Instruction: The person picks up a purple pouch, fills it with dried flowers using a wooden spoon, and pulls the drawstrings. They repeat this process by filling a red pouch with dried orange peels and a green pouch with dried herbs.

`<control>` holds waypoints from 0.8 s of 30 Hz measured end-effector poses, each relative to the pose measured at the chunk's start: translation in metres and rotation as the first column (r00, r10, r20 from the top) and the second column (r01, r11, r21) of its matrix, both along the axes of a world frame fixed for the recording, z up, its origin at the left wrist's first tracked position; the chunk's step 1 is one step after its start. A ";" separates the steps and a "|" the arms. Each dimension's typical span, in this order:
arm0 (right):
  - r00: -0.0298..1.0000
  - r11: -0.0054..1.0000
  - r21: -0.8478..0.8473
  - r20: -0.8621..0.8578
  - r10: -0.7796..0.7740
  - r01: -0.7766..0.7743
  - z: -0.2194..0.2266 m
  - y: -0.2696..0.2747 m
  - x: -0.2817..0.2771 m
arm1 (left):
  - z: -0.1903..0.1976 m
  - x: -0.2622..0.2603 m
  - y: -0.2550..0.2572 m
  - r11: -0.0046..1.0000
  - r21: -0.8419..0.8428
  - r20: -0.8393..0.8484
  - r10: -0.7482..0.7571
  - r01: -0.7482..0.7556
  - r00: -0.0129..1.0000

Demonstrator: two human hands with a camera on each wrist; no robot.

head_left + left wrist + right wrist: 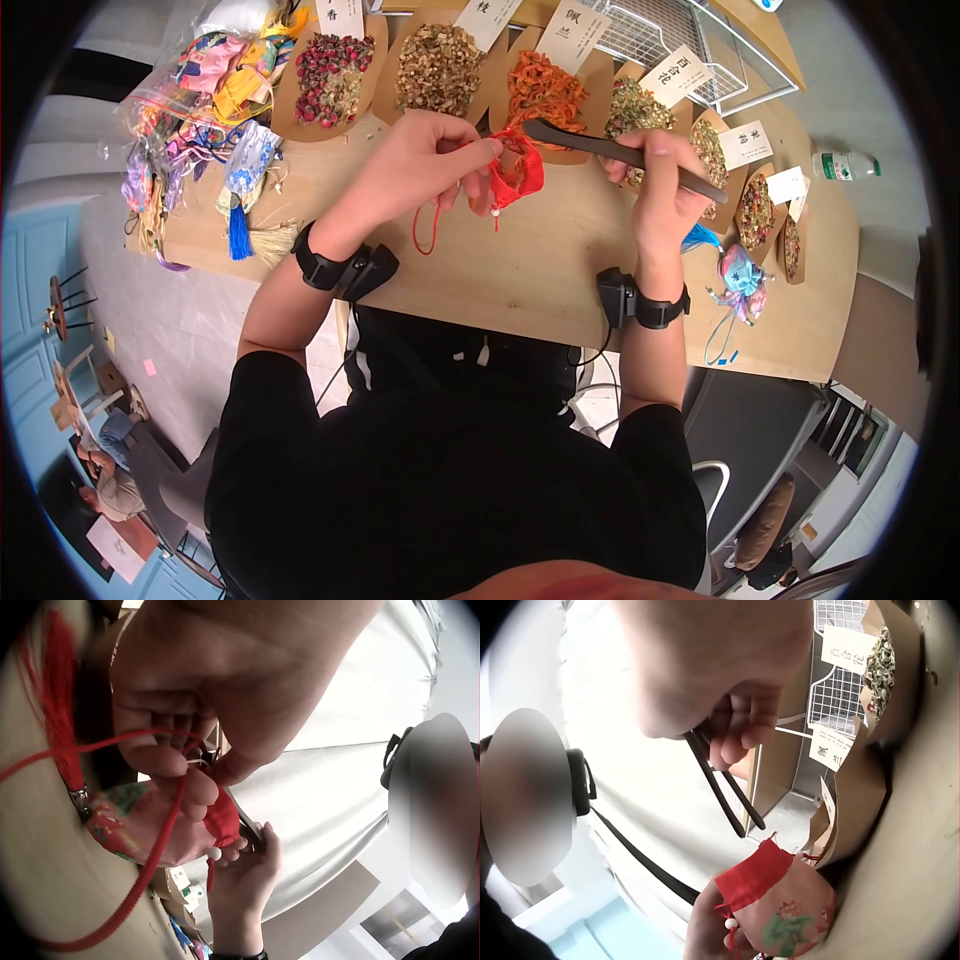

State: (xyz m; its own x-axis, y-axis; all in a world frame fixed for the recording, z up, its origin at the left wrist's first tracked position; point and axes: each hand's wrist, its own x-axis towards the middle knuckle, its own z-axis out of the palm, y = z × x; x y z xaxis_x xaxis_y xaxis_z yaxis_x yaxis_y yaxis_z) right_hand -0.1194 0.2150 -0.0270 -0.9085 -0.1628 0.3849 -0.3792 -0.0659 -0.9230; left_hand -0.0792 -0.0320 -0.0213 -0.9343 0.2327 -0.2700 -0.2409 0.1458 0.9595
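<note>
My left hand (425,165) pinches a small red drawstring pouch (524,172) by its gathered top, above the table. In the right wrist view the pouch (787,911) shows a pinkish body with a green and red flower pattern, a red collar and a white bead on its cord. A red tassel (60,712) hangs from its lower end in the left wrist view. My right hand (668,190) grips dark tongs (590,147), whose tips reach close to the pouch's mouth. Between the tong tips (750,825) no material shows.
Paper trays of dried flowers and herbs, including orange petals (545,92) and rosebuds (335,80), line the back with labelled cards. Finished-looking sachets (245,165) lie at left; another sachet (740,280) lies at right. A wire rack (640,40) and a bottle (845,166) stand beyond.
</note>
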 end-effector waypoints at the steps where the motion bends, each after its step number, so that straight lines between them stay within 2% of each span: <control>1: 1.000 1.000 0.025 0.001 -0.007 0.007 0.000 -0.002 0.002 | -0.001 0.000 0.000 1.000 0.010 -0.003 0.002 -0.002 1.000; 5: 0.995 0.984 0.146 0.019 0.102 -0.103 -0.001 -0.004 0.004 | -0.002 -0.001 -0.001 0.999 0.045 -0.010 0.028 -0.027 1.000; 9: 0.995 0.954 0.289 -0.026 0.093 -0.081 0.001 -0.005 0.006 | -0.006 -0.002 -0.002 0.996 0.084 -0.012 0.042 -0.040 0.999; 12: 0.981 0.978 0.185 -0.147 0.126 -0.098 -0.001 0.001 0.002 | -0.009 -0.003 -0.004 0.996 0.070 -0.031 0.048 -0.046 0.998; 15: 0.997 0.996 -0.086 -0.078 0.028 -0.035 -0.001 0.001 0.005 | -0.008 -0.003 -0.004 0.998 0.055 -0.006 0.027 -0.026 1.000; 16: 0.997 0.999 -0.046 -0.083 0.010 -0.013 -0.003 0.003 0.001 | -0.008 -0.003 -0.003 0.999 0.047 -0.013 0.012 -0.012 1.000; 19: 0.992 0.999 -0.018 0.115 -0.044 0.047 0.001 -0.004 -0.003 | -0.007 -0.003 -0.001 0.999 0.036 -0.024 -0.019 0.020 1.000; 20: 0.976 0.998 -0.060 0.215 -0.024 0.038 0.000 -0.007 -0.004 | -0.007 -0.003 0.000 0.999 0.042 -0.023 -0.021 0.022 1.000; 24: 0.970 0.992 -0.112 0.231 0.074 -0.049 -0.001 -0.012 -0.002 | -0.008 -0.002 0.000 0.999 0.042 -0.036 -0.014 0.015 0.999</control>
